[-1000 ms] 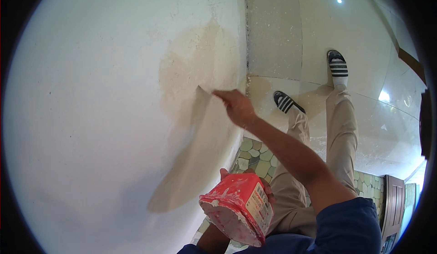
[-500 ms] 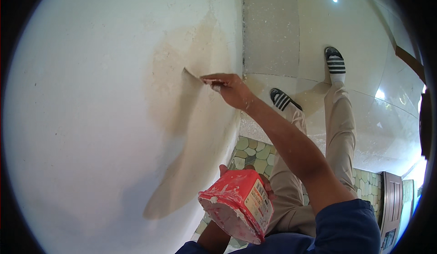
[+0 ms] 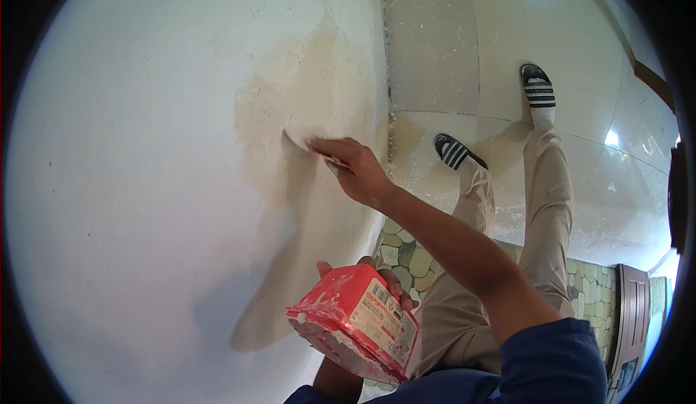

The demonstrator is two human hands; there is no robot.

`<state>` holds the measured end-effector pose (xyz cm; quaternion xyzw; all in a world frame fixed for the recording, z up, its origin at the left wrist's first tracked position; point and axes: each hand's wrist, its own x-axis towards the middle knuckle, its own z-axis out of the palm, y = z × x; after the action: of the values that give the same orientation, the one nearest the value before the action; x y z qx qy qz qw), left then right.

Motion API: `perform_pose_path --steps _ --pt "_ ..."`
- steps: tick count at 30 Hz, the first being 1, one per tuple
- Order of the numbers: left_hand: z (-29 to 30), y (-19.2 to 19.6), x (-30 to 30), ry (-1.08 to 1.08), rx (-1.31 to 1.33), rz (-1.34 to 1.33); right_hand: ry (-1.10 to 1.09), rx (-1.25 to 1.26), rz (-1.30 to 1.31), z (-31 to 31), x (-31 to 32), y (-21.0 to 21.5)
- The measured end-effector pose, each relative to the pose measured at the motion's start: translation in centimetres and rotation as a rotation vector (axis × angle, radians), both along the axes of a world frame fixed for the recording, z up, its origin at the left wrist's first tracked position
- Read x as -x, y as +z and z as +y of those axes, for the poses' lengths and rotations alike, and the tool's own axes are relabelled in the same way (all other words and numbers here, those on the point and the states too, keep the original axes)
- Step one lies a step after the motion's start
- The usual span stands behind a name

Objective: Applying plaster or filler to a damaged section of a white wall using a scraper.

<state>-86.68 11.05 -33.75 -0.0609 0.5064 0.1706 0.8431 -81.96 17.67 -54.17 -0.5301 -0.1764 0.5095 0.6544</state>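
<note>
The wall [image 3: 145,208] is lying open to the left of and above the right hand [image 3: 359,172], bare plaster with nothing jutting out. Below that hand, the red putty tub [image 3: 355,317] in the left hand [image 3: 388,281] is blocking the way down. To its right, the corner edge [image 3: 388,78] is closing the wall off, with the tiled floor [image 3: 580,165] and the person's legs [image 3: 544,208] beyond.

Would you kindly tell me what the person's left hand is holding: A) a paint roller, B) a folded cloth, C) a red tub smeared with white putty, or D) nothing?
C: the left hand grips a red tub smeared with white putty, held below the wall.
</note>
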Motion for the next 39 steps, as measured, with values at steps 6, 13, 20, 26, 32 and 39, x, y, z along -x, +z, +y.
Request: perform_pose_path --steps 6,13,20,26,32,39 --pt "-0.3 -0.2 -0.8 0.013 0.028 0.021 -0.028 0.306 0.184 2.8 -7.8 -8.2" --pt "-0.5 -2.0 -0.6 -0.017 0.098 0.033 -0.183 0.338 -0.082 8.4 -10.2 -15.0" --pt "-0.1 -2.7 -0.9 0.024 0.177 0.031 -0.293 0.240 -0.110 4.1 -0.9 -3.6" --pt "0.2 -1.6 -2.0 0.025 0.150 -0.022 -0.218 0.255 -0.029 2.3 -7.2 -4.4" --pt "0.3 -1.6 -1.5 -0.038 0.074 -0.029 -0.160 0.121 0.142 5.5 -8.4 -2.4" --pt "-0.7 -1.6 -0.1 0.021 0.134 0.042 0.013 -0.175 0.382 1.7 -6.0 -1.8"
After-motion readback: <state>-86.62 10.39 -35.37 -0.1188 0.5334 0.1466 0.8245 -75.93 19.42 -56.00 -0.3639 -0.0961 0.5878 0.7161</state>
